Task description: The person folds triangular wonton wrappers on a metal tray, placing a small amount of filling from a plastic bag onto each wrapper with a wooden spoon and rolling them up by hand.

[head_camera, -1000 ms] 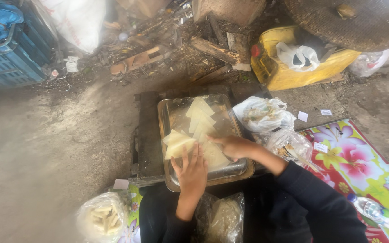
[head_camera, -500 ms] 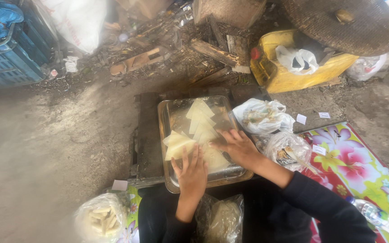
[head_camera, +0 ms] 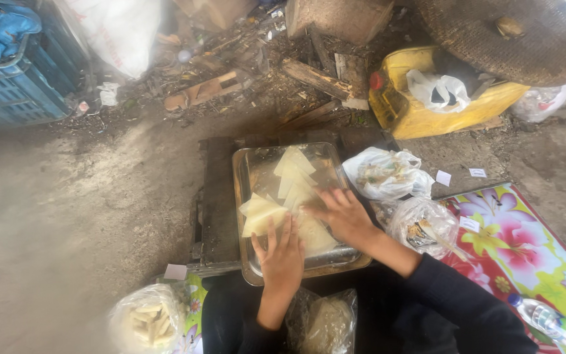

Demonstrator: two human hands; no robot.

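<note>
Wrappers: pale yellow triangular pastry sheets [head_camera: 294, 185] lie in a loose overlapping run down the middle of the metal tray [head_camera: 246, 172], from its far end to its near edge.
Left hand [head_camera: 282, 252]: flat, palm down, fingers [head_camera: 276, 231] spread narrow and straight, pressing the folded sheet [head_camera: 260, 213] at the tray's near-left part; it holds nothing closed in a grasp.
Right hand [head_camera: 342, 213]: also flat, fingers a little apart, resting on the sheets at the tray's near-right part.
Change: against 1 second ago the right hand has slid slightly toward the tray's right side and the forearm lies lower; the left hand sits where it was. The sheets keep the same layout.
Reading: this looks like smoothing or separating a sheet, with no piece lifted off the stack yet.
Tray support: a dark low bench [head_camera: 217, 196] on the dirt floor carries the tray.
Right of tray: 2 clear plastic bags [head_camera: 388, 174] just beside its right edge, then a floral mat [head_camera: 525, 252].
Near edge: a bag of pale sticks [head_camera: 147, 321] and a bag of round sheets [head_camera: 325, 324].
Far side: a yellow jerrycan [head_camera: 414, 115], wood scraps, a blue crate [head_camera: 8, 98].
</note>
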